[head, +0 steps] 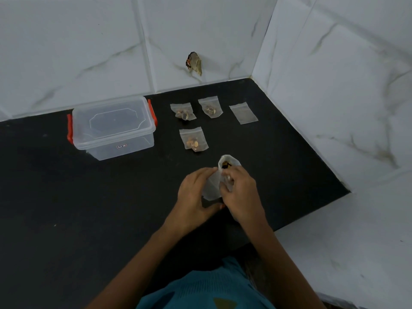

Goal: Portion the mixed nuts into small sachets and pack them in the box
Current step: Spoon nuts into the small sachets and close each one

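On the black countertop [44, 197], at the far left, the clear box [112, 127] stands with its lid seated and a red latch at each end. No sachet is visible through its walls, so packing is judged not yet started. To its right lie four small sachets, all apart from the box and from one another. The rear-left sachet [183, 111], the front sachet [194, 139] and the rear-middle sachet [210, 109] each hold a small portion of nuts, while the flat sachet [243, 113], furthest right, appears empty. Whether the filled ones are sealed cannot be told. Progress estimate: three portions are done and at least one is left to fill, after which the lid must be opened and all sachets transferred. Nearer the person, in front of the front sachet, the supply bag [213, 186] of mixed nuts is held upright between both hands, its mouth open and facing up with dark nuts showing inside. The left hand [194, 190] grips the bag's left side with curled fingers. The right hand [242, 194] grips the bag's right side near the mouth, fingers curled; whether it also pinches nuts or another sachet cannot be determined. The bag is well apart from the box and nearer to the sachets.
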`<state>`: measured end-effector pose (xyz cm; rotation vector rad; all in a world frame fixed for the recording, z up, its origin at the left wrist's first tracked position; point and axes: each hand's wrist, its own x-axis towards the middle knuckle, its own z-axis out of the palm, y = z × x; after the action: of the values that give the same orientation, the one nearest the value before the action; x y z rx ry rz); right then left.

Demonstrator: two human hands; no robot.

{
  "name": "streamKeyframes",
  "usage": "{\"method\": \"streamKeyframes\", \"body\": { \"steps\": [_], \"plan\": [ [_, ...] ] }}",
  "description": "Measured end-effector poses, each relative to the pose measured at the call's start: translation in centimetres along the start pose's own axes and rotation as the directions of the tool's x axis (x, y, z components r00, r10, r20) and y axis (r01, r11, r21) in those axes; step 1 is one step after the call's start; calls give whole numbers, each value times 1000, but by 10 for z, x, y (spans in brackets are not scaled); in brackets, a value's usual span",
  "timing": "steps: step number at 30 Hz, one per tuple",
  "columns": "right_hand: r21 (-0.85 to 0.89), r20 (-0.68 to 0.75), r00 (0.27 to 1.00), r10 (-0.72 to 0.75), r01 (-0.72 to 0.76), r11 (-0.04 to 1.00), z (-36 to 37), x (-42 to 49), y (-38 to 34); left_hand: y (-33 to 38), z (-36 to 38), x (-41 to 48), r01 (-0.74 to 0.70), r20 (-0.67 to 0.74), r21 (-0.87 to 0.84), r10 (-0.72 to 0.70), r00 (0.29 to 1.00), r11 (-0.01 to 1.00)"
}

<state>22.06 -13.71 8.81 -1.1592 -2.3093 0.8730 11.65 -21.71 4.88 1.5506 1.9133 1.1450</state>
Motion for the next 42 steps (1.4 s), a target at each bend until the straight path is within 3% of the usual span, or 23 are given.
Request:
{"method": "streamKeyframes", "body": {
  "steps": [4,8,15,20,29,36,39,42],
  "plan": [
    [3,85,996,21,-22,1000,-5,1,-8,-8,17,0,-48,-78,15,49,996,999],
    [26,63,997,47,-49,998,-5,-1,-14,-9,27,3,-36,-139,-12,34,990,999],
    [-125,55,997,61,-54,991,0,-7,-21,2,26,7,63,-245,-175,-105,964,983],
    [27,3,999,40,-40,999,1,-10,-19,8,22,10,118,-229,-290,-189,955,950],
    [415,6,966,259,-238,878,-20,-4,2,-1,27,13,132,-191,-361,-211,959,923],
    [158,35,939,343,-344,926,-33,-21,64,-14,34,9,249,-62,-356,-289,955,901],
    [35,128,947,294,-301,953,-30,-34,82,-19,43,8,284,-20,-361,-312,950,888],
    [-207,312,926,211,-150,967,-23,-43,95,-21,51,7,247,-13,-340,-267,964,907]
  ]
}}
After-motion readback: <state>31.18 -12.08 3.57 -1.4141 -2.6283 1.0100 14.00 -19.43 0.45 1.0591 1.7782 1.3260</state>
